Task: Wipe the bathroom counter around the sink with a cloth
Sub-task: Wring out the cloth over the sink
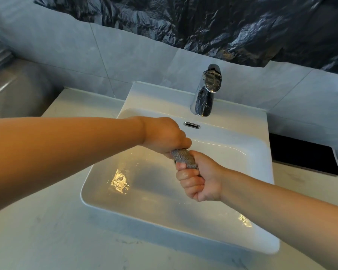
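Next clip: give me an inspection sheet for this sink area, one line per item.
Surface: pale marbled counter around a white sink; water in the basin.
Job's things: grey cloth bunched between both fists above the basin, seemingly being wrung.
Clutter: dark flat slab on the counter right of the sink.
Grips: left hand and right hand both closed on the cloth.
Cables: nothing seen.
Surroundings: chrome tap, no water running; grey wall tiles; crinkled black plastic sheet above.
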Tool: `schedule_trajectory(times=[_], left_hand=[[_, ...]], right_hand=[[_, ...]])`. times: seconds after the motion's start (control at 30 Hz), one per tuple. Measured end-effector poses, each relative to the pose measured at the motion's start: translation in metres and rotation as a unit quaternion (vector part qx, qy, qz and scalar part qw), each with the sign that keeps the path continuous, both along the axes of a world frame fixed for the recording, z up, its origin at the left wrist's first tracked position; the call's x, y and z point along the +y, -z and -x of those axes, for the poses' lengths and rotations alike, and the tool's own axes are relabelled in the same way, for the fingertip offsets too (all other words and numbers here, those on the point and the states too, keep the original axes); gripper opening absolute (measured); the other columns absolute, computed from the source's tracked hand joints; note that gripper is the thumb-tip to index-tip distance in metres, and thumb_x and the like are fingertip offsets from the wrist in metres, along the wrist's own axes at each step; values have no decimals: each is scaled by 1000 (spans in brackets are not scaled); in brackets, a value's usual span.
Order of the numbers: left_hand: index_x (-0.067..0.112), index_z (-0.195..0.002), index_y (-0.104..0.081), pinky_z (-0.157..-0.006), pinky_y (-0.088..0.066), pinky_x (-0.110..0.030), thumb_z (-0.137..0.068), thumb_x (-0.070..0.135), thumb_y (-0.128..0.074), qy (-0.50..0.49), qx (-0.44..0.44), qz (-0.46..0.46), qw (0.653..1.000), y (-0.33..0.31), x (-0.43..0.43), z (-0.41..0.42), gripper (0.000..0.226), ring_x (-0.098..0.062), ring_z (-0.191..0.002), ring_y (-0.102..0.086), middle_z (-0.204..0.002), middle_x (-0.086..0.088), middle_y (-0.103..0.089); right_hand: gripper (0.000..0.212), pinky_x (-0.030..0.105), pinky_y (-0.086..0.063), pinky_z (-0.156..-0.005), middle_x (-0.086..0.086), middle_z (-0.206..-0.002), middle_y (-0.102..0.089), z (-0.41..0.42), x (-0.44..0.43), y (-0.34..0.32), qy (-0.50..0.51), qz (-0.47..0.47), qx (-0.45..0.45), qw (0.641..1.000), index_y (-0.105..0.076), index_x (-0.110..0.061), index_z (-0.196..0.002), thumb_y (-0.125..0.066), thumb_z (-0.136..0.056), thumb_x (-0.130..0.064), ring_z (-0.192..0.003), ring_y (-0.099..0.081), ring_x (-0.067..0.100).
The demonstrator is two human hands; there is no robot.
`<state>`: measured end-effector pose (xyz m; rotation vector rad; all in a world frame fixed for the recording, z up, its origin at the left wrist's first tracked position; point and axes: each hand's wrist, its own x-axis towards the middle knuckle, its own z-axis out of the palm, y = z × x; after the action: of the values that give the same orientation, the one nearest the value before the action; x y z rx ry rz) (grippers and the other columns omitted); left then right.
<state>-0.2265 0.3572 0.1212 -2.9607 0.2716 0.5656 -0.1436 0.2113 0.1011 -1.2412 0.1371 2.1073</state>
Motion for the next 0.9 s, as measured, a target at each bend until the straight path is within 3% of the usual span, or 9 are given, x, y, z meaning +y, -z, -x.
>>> schedule_trajectory(times=[0.13,0.3,0.5,0.6,0.67,0.8,0.9], left_hand=[[8,-111,-54,-61,-27,-31,-94,42,-51,11,-43,42,998,5,2,1,38,-24,-67,-45,-93,-9,-61],[7,-82,-56,-46,-27,-22,-74,32,-74,86,-183,113,973,17,8,10,32,-26,-37,-47,-57,-7,-56],[8,-84,-57,-46,-28,-23,-75,32,-77,45,-195,125,972,23,5,15,33,-24,-39,-46,-59,-7,-57],[9,-85,-58,-45,-27,-22,-72,31,-80,-3,-200,132,971,25,-2,18,34,-15,-42,-33,-59,-4,-57],[11,-92,-58,-48,-34,-26,-78,34,-75,-66,-189,133,971,24,-7,21,31,-16,-51,-42,-70,-4,-60],[19,-102,-57,-65,-46,-31,-84,42,-66,-210,-143,151,955,7,-21,30,31,-15,-73,-52,-88,1,-60],[26,-105,-59,-66,-49,-25,-82,48,-65,-314,-149,229,909,-10,-38,50,33,-9,-74,-53,-90,9,-59]], right_hand=[[48,13,-14,-30,-6,-39,-26,7,-4,1,61,0,52,997,-42,-17,-54,-33,-94,-41,-26,-22,8],[46,15,-14,-28,-6,-38,-27,13,-7,5,87,-15,97,991,-44,-15,-54,-35,-92,-41,-24,-23,7],[48,14,-13,-28,-7,-39,-27,10,-8,12,81,-23,80,993,-46,-16,-54,-34,-93,-42,-25,-23,6],[44,13,-14,-30,-7,-42,-25,-4,-7,5,-13,-41,-67,997,-43,-17,-59,-30,-92,-43,-28,-19,6],[38,14,-14,-34,-4,-47,-28,-15,-5,-2,-79,-76,-222,969,-44,-15,-65,-29,-91,-38,-33,-18,8],[43,22,-28,-46,9,-63,-47,-22,-6,-16,-142,-175,-495,839,-57,-5,-76,-34,-93,-37,-49,-38,15],[39,23,-35,-55,-2,-65,-55,-23,-17,-18,-103,-263,-600,748,-63,-10,-84,-42,-95,-41,-60,-48,11]])
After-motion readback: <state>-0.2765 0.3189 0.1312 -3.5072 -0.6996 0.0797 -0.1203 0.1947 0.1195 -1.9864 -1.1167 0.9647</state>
